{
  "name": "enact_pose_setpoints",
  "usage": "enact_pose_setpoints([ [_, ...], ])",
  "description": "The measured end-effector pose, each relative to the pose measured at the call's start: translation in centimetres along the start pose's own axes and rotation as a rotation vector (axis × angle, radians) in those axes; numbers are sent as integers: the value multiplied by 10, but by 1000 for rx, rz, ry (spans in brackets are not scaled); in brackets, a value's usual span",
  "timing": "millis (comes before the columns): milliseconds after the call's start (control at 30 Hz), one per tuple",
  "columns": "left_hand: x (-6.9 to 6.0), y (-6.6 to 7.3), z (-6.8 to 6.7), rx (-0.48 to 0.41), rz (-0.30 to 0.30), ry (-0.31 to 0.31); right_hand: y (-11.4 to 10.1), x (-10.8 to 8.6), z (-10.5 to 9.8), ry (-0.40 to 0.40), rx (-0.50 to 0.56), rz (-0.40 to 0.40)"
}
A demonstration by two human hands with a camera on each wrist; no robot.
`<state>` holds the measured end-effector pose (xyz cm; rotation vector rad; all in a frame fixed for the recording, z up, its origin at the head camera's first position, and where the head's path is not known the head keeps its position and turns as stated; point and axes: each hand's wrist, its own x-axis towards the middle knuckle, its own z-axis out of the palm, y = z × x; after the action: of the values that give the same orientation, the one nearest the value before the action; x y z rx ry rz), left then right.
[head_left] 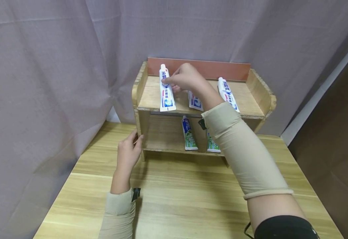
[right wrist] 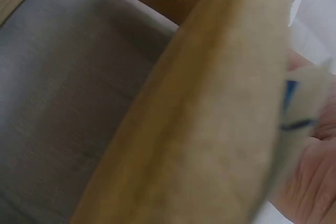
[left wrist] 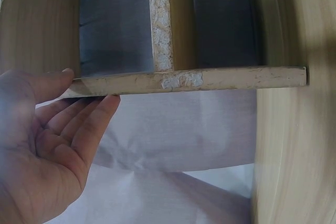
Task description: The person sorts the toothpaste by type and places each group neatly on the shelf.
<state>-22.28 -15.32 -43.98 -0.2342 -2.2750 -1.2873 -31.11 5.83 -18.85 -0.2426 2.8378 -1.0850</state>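
On the wooden shelf's upper tier, my right hand holds a white toothpaste tube near the left end, cap toward the back. The thumb lies across the tube's front. A second white tube is partly hidden behind my right wrist, and a third white tube lies farther right. Down at the left side panel, my left hand grips the panel's edge, thumb on one face and fingers on the other. The right wrist view shows only part of the right hand, past a blurred board.
Two green-and-blue toothpaste tubes, one left and one partly behind the right sleeve, lie on the lower tier. A reddish-brown back board closes the upper tier. The shelf stands on a wooden table before a grey curtain.
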Motion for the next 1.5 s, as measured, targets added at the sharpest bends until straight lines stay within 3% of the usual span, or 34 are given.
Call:
enact_pose_setpoints([
  [233, 0, 1, 2, 0, -6, -2, 4, 5, 6, 30, -213, -19],
  [367, 1, 1, 4, -6, -5, -1, 4, 0, 5, 43, -274, -21],
  [867, 1, 2, 5, -3, -6, -3, 7, -8, 1, -13, -220, -56],
  [1500, 2, 0, 6, 1, -4, 3, 21, -30, -8, 108, -113, -169],
])
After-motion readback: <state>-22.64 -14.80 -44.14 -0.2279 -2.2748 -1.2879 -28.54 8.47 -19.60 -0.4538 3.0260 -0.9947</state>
